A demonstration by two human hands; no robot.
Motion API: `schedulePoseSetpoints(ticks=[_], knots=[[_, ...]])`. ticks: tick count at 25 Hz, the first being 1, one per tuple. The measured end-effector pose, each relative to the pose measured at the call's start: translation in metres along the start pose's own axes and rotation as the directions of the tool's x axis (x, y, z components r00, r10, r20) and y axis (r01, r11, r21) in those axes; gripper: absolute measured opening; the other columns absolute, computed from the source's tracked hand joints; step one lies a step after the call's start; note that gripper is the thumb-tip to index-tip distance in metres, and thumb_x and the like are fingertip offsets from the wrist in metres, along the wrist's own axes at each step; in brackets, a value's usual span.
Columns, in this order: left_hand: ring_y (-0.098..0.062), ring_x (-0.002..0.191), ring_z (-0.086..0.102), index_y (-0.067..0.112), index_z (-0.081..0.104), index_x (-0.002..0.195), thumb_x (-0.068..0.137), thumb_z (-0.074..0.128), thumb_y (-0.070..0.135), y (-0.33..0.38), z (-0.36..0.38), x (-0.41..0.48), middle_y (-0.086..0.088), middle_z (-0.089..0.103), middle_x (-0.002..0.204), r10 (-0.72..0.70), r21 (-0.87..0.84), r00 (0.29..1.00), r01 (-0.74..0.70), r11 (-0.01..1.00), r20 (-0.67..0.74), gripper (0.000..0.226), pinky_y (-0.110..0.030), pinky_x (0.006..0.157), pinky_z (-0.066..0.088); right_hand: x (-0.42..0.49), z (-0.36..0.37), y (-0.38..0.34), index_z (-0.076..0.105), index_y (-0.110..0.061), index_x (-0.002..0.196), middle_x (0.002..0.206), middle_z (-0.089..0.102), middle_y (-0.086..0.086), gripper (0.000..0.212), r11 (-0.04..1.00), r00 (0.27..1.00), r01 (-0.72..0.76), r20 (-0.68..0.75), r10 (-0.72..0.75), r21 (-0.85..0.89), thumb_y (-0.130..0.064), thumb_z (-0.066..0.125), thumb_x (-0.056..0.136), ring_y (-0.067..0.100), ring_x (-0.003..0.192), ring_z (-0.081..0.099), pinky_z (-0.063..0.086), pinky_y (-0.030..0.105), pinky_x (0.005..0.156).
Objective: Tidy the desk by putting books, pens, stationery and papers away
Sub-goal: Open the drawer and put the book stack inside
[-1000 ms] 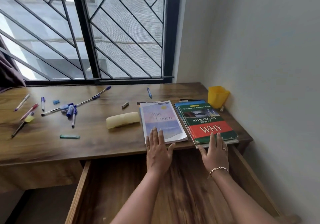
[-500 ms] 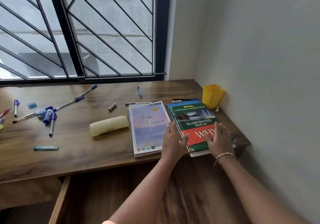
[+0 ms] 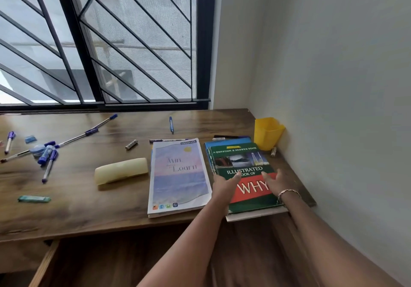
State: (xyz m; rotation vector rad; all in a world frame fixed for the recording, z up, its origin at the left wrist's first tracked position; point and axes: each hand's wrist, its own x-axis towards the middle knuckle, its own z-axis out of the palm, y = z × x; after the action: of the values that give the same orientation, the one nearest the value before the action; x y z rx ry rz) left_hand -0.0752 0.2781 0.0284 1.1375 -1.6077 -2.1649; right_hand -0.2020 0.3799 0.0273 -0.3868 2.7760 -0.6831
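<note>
A green book titled "Illustrated Book of Why" (image 3: 241, 160) tops a stack at the desk's right front corner, with a blue book (image 3: 229, 141) under it. My left hand (image 3: 223, 186) holds the stack's left edge, thumb on the cover. At the right side my right hand (image 3: 275, 183), with a bracelet at the wrist, holds it the same way. A pastel notebook (image 3: 179, 175) lies just left of the stack. Further left are a pale yellow pencil case (image 3: 121, 171) and scattered blue pens (image 3: 47, 155).
A yellow pen cup (image 3: 266, 132) stands against the right wall behind the books. A blue pen (image 3: 171, 124), a black marker (image 3: 226, 137) and a teal eraser (image 3: 34, 199) lie on the wooden desk (image 3: 89, 202). An open drawer (image 3: 133, 253) sits below the front edge.
Both hands moved right and forward from the desk's front edge onto the green book stack, the left one leaving the pastel notebook. The view swung right.
</note>
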Motion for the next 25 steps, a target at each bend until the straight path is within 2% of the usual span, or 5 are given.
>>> schedulePoseSetpoints(ticks=[4,11,17,22,25], knots=[[-0.018,0.067,0.064,0.008,0.032,0.122,0.089,0.063,0.025,0.004,0.004,0.006,-0.014,0.064,0.1,-0.058,-0.098,0.998,0.054,0.994,-0.038,0.048,-0.032,0.062,0.056,0.019,-0.002,0.0,0.052,0.0,0.122,0.129,0.055,0.019,0.059,0.994,0.993,-0.086,0.085,0.08,0.072,-0.051,0.045,0.091,0.034,0.118,0.052,0.042,0.038,0.099],[-0.03,0.075,0.07,0.006,0.039,0.127,0.079,0.07,0.026,0.011,0.004,0.014,-0.023,0.064,0.113,-0.097,-0.248,0.995,0.093,0.964,-0.004,0.06,-0.045,0.067,0.059,0.039,-0.008,0.002,0.051,0.007,0.122,0.123,0.058,0.025,0.058,0.891,0.973,-0.197,0.194,0.126,0.408,-0.037,0.062,0.086,0.036,0.108,0.06,0.047,0.04,0.095],[-0.03,0.074,0.068,0.009,0.042,0.128,0.071,0.072,0.027,0.015,0.001,0.011,-0.021,0.063,0.116,-0.119,-0.323,0.993,0.118,0.939,0.017,0.067,-0.042,0.063,0.058,0.033,-0.01,0.001,0.058,0.008,0.116,0.116,0.061,0.025,0.05,0.908,0.979,-0.167,0.175,0.107,0.385,-0.034,0.061,0.087,0.034,0.099,0.061,0.047,0.035,0.085],[-0.033,0.084,0.066,0.006,0.052,0.114,0.085,0.062,0.02,0.022,-0.001,-0.002,-0.019,0.065,0.105,-0.114,-0.291,0.993,0.118,0.95,0.033,0.033,-0.045,0.08,0.054,0.026,-0.012,0.007,0.059,0.009,0.105,0.107,0.064,0.025,0.049,0.905,0.985,-0.15,0.144,0.099,0.398,-0.037,0.061,0.087,0.028,0.078,0.057,0.043,0.031,0.071],[-0.027,0.074,0.066,0.007,0.053,0.104,0.089,0.058,0.02,0.026,-0.003,-0.017,-0.014,0.065,0.093,-0.135,-0.261,0.99,0.137,0.956,0.026,0.02,-0.034,0.06,0.057,0.017,-0.008,0.015,0.061,0.003,0.078,0.09,0.067,0.023,0.039,0.881,0.987,-0.145,0.131,0.096,0.451,-0.035,0.063,0.085,0.029,0.071,0.061,0.045,0.03,0.058]])
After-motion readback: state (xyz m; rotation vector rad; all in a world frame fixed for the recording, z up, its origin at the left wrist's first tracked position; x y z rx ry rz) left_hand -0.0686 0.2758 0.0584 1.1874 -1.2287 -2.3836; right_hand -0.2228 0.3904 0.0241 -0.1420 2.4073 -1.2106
